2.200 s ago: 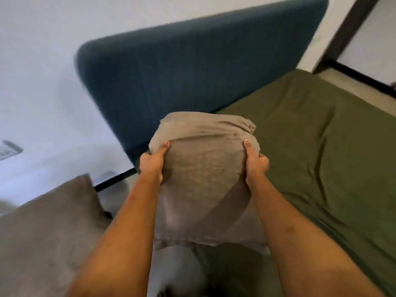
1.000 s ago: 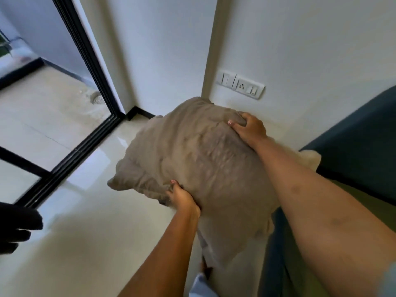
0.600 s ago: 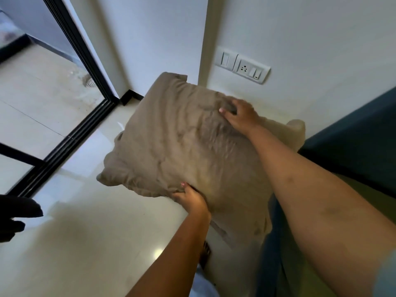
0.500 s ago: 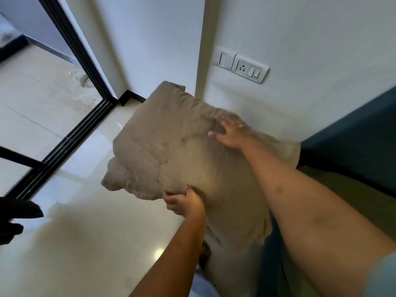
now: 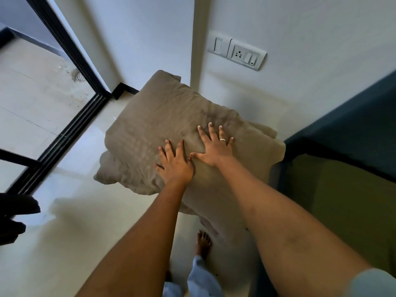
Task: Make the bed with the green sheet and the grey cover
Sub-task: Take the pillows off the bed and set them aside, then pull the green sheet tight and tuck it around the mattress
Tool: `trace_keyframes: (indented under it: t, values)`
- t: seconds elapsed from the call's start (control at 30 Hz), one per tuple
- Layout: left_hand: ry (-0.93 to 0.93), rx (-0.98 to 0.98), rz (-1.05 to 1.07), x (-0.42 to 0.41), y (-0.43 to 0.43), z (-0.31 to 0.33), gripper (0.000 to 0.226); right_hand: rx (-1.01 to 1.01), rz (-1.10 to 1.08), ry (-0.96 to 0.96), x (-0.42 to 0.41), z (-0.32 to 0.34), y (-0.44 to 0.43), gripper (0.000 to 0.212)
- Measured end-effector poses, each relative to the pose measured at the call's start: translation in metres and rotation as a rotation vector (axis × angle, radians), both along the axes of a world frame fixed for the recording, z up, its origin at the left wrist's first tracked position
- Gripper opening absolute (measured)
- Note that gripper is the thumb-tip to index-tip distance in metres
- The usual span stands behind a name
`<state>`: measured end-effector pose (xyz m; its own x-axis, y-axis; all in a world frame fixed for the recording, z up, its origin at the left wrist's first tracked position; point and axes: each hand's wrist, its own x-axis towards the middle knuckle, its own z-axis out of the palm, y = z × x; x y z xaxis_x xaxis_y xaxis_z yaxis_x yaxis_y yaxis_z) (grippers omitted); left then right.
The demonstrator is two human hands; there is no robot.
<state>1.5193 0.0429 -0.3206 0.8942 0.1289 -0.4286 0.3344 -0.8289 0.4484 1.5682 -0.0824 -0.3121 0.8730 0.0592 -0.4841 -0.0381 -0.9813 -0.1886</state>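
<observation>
From the head view, the grey-covered pillow [image 5: 162, 129] fills the middle, and what holds it up is hidden. Both hands press flat on top of it with fingers spread and straight, grasping nothing: the left hand [image 5: 176, 166] nearer its lower edge, the right hand [image 5: 215, 147] just beside, thumbs nearly touching. Right of the pillow lie the green sheet [image 5: 342, 202] and blue headboard [image 5: 351, 127]. Above it is a switch plate [image 5: 237, 53], left of it a black door frame [image 5: 70, 118], below it a bare foot [image 5: 203, 243].
</observation>
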Motion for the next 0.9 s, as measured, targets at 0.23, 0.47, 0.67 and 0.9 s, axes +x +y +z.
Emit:
trace_keyframes:
  t: [0.23,0.47,0.67,0.9]
  values:
    - [-0.004,0.029,-0.121,-0.014,-0.016,0.025,0.071,0.068,-0.02,0.005,-0.032,0.014,-0.022,0.076]
    - [-0.064,-0.011,-0.281,-0.058,-0.056,0.059,0.07,0.167,-0.296,0.025,-0.113,0.034,-0.056,0.069]
    - [-0.065,-0.124,-0.476,-0.107,-0.114,0.086,0.061,0.129,-0.552,-0.01,-0.199,0.068,-0.111,0.057]
    - [0.05,-0.234,-0.678,-0.158,-0.209,0.093,0.041,0.129,-0.83,-0.072,-0.274,0.072,-0.194,0.042]
